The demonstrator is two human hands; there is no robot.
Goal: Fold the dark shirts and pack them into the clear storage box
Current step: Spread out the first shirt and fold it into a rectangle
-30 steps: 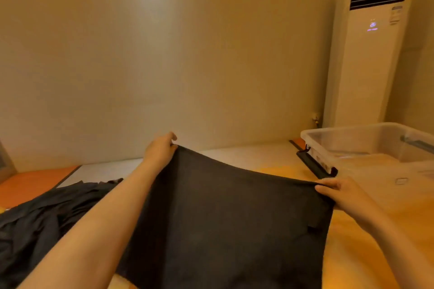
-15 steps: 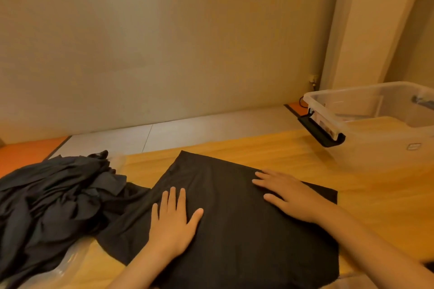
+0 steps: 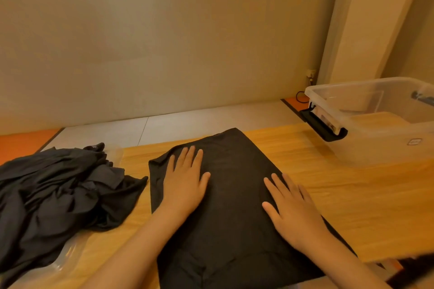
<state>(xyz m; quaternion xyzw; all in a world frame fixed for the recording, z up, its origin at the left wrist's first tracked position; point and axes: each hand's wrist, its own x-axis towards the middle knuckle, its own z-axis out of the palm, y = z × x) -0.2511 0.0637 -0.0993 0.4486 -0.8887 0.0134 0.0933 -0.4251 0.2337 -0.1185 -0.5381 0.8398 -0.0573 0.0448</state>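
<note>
A dark shirt (image 3: 234, 166) lies spread flat on the wooden table (image 3: 328, 185) in front of me, folded into a narrow panel. My left hand (image 3: 185, 180) presses flat on its upper left part, fingers straight. My right hand (image 3: 293, 209) rests flat on its right side, fingers spread. A heap of crumpled dark shirts (image 3: 54, 195) sits at the left of the table. The clear storage box (image 3: 380, 138) stands at the far right, with no lid on and a black latch handle (image 3: 324, 126) on its near end.
A clear plastic sheet or lid (image 3: 68, 253) lies under the heap at the left. A tall white air conditioner (image 3: 366, 19) stands behind the box. Bare wood shows between the shirt and the box.
I first held the shirt up by its top corners, then laid it on the table. Since half a second ago its left side looks narrower, and both hands slid: the left up, the right back.
</note>
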